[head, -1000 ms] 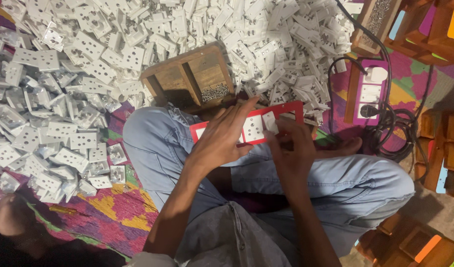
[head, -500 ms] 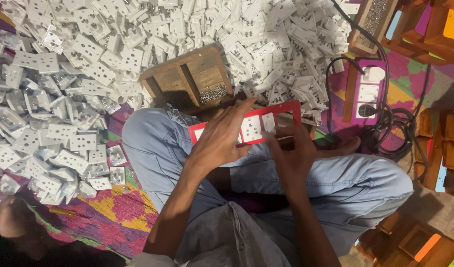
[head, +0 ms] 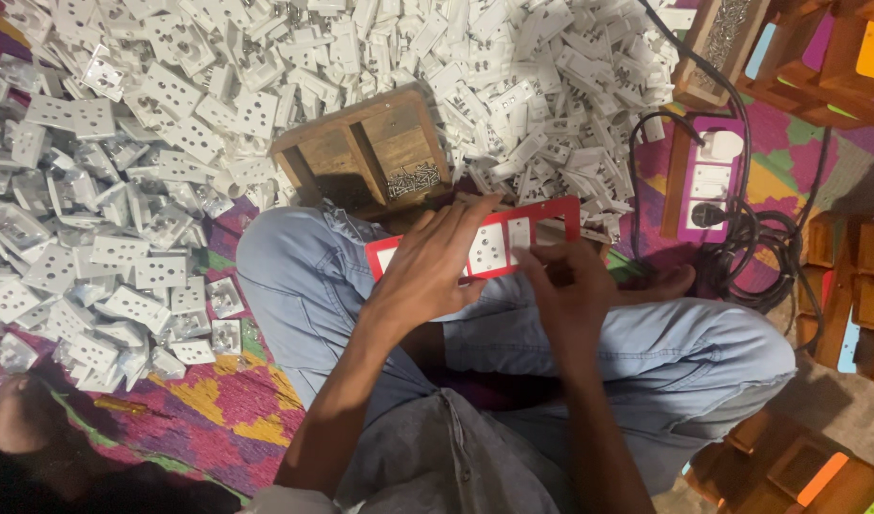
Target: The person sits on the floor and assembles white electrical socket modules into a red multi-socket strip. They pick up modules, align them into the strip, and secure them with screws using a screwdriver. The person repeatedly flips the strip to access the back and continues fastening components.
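White plastic socket plates (head: 151, 133) are heaped across the floor on the left and along the top, packed right up to the person's knees. Wooden tray (head: 370, 152) sits at the pile's edge just above the lap, with a small clump of screws (head: 413, 179) in one compartment. Purple switch board (head: 708, 181) lies to the right, with black cable (head: 756, 243) coiled beside it. Wooden blocks (head: 855, 276) stand along the right edge, and a patterned mat (head: 218, 409) lies underneath.

Red frame (head: 475, 249) lies across the lap, long side roughly level and tilted slightly up to the right, between the tray and the blue jeans (head: 646, 352). Thin red border, white socket modules seated inside; two are visible in the middle and the rest are covered.

Left hand (head: 432, 266) lies flat over the frame's left half, fingers spread and pressing down, not curled round anything. Right hand (head: 570, 286) is at the lower edge right of centre, fingers bent onto the frame; its pinch is hidden, so I can't tell its grip.
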A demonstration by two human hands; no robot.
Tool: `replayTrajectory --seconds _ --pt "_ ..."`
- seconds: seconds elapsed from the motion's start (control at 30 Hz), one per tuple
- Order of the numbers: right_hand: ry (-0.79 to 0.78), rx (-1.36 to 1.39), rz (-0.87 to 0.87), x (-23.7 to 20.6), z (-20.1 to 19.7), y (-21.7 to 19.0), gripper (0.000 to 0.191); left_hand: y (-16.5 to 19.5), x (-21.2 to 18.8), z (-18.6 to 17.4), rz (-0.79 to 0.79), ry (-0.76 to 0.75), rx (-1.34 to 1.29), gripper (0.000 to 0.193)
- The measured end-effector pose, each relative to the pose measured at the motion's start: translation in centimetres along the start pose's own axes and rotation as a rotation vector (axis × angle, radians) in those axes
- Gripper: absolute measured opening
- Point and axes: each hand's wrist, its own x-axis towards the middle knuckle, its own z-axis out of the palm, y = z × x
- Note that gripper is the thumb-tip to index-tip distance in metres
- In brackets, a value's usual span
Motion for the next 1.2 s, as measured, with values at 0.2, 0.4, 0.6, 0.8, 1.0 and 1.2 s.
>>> replayTrajectory --seconds 0.2,0.4,0.6,0.8,1.0,1.2 --pt "0.186 -0.111 -0.169 0.2 -0.7 -0.7 0.034 0.2 -0.2 -0.5 0.017 -0.006 -0.022 0.095" --pt "0.054 0.214 0.061 1.2 -1.2 1.6 0.031 0.3 -0.3 -0.2 0.112 0.031 0.01 0.09" --pt "0.015 0.215 0.16 0.6 -1.4 4.7 0.024 0.7 -0.6 1.5 0.096 -0.036 0.168 0.096" --pt "0.164 -0.288 -0.206 0.9 -2.2 1.5 0.021 -0.5 -1.4 3.3 0.24 0.105 0.195 0.078" --pt "-0.348 -0.211 -0.302 4.0 0.4 -4.0 0.02 -1.4 -2.3 5.4 0.26 -0.039 0.145 0.045" --pt "-0.661 -0.324 -0.946 9.2 11.2 -5.4 0.032 -2.5 -2.5 7.1 0.247 -0.038 0.121 0.026"
